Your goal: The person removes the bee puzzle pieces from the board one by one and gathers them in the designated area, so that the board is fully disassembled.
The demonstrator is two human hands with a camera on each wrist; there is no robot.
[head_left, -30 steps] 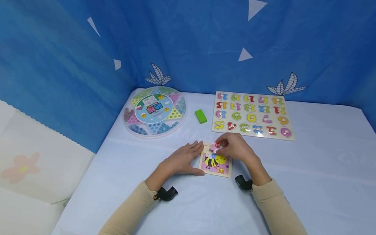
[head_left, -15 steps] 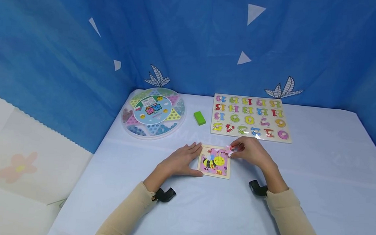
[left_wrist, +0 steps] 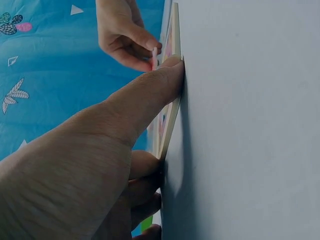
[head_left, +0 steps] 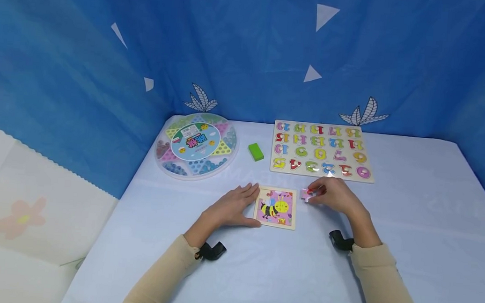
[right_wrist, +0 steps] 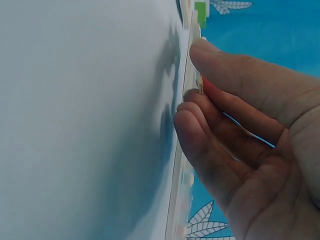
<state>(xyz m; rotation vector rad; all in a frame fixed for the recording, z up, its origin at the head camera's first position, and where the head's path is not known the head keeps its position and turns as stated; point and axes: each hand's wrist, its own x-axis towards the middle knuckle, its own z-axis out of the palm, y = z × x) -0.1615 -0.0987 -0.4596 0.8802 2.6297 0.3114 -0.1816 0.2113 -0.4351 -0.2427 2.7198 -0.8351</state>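
A small jigsaw puzzle in a pale wooden frame (head_left: 294,212), with a yellow and black bee on pink, lies at the middle of the table in the head view. My left hand (head_left: 234,206) rests along its left side, fingers extended at the far corner and thumb at the near one. Seen from the left wrist, the thumb (left_wrist: 150,92) presses on the frame's edge. Just right of the puzzle, my right hand (head_left: 334,195) pinches a pink jigsaw piece (head_left: 305,195) by its right side, apart from the frame. Only a thin edge of this piece (right_wrist: 201,85) shows in the right wrist view.
Behind the hands lie a round marble board game (head_left: 196,146) at the left, a green block (head_left: 256,152), and a wooden number puzzle board (head_left: 324,151) at the right. A blue curtain (head_left: 249,53) hangs along the table's back edge.
My right hand has moved right with the pink jigsaw piece, from over the puzzle's top edge to beside the frame. The left hand stays at the frame's left side.
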